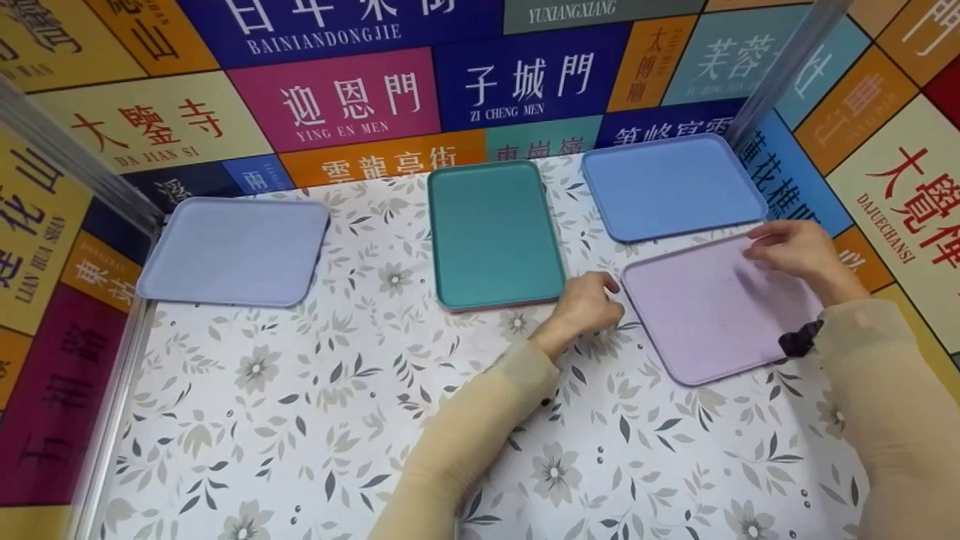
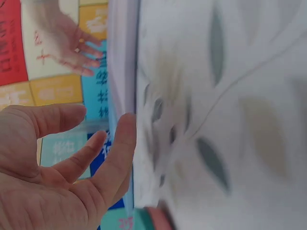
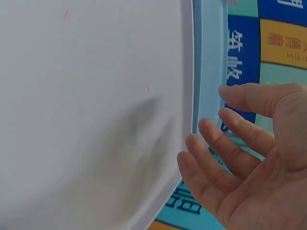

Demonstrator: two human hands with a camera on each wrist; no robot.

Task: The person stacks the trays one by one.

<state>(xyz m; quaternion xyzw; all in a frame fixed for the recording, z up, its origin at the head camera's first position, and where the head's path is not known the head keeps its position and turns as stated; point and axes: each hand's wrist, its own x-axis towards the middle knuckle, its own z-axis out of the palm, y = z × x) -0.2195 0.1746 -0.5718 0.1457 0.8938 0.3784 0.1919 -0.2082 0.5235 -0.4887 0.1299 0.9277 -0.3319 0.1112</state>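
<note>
A lilac tray (image 1: 712,315) lies at the right, slightly turned. My left hand (image 1: 589,307), fingers loosely bent and holding nothing, is just off its left edge, beside the green tray's near right corner. In the left wrist view the left fingers (image 2: 122,148) overlap the lilac rim. Over the far right corner of the lilac tray hovers my right hand (image 1: 799,251), relaxed and with no object in it. The right wrist view shows its spread fingers (image 3: 225,153) close to the lilac tray's rim (image 3: 188,72), casting a shadow on its surface.
A green tray (image 1: 495,232) stands lengthwise in the middle, with a pinkish edge showing beneath it. A blue tray (image 1: 675,187) is right behind the lilac one. Far left sits a pale blue-grey tray (image 1: 236,251). Panels with lettering (image 1: 337,97) wall the floral-covered table (image 1: 300,420).
</note>
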